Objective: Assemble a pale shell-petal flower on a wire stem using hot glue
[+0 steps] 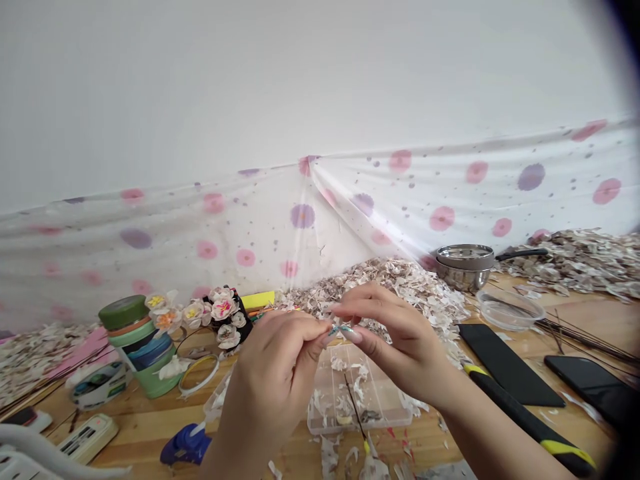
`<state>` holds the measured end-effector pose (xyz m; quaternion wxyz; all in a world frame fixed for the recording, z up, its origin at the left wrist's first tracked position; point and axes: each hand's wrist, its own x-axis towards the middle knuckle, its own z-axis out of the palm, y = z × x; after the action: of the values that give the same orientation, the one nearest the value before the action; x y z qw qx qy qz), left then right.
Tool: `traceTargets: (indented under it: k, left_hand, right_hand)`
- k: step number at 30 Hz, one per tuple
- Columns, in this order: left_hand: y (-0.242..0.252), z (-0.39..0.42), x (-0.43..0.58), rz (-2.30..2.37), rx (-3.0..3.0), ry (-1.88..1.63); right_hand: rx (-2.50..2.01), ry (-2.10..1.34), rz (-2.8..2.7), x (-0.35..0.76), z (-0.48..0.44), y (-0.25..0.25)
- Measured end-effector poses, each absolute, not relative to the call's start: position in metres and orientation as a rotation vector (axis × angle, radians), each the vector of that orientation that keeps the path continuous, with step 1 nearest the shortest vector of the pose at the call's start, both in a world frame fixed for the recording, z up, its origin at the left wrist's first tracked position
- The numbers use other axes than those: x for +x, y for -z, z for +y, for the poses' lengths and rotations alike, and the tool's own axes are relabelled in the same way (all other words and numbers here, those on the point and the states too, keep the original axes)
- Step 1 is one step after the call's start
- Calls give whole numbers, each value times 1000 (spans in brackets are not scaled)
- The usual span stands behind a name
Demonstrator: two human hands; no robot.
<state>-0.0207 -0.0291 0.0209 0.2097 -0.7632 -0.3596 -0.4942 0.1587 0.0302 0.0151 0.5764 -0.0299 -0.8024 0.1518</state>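
No text, brand, number or sign can be read; any print is too small.

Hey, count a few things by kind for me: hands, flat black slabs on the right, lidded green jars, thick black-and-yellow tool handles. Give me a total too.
Hands, left hand and right hand: 2
Flat black slabs: 2
Lidded green jar: 1
Black-and-yellow tool handle: 1
Total: 6

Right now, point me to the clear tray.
In the head view, the clear tray sits on the table at lower centre, below the left hand and right hand, with a flake pile behind it.
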Motion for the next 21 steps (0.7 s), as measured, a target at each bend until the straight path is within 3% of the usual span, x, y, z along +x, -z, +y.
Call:
traceTargets:
  k: [7, 15, 18, 21]
  left_hand:
    - [-23, -31, -17, -1031, -2150, 1434]
    - [-29, -36, -18, -1493, -2713, 1912]
    - [-29, -37, -21, -1652, -2885, 2080]
    - [-26, -35, -19, -1723, -3116, 2248]
  right_hand:
    - [-163, -499, -1816, 157, 30, -11]
    - [12, -981, -1848, 164, 24, -17]
    - [22, -904, -1856, 165, 24, -17]
    - [109, -598, -1899, 165, 25, -17]
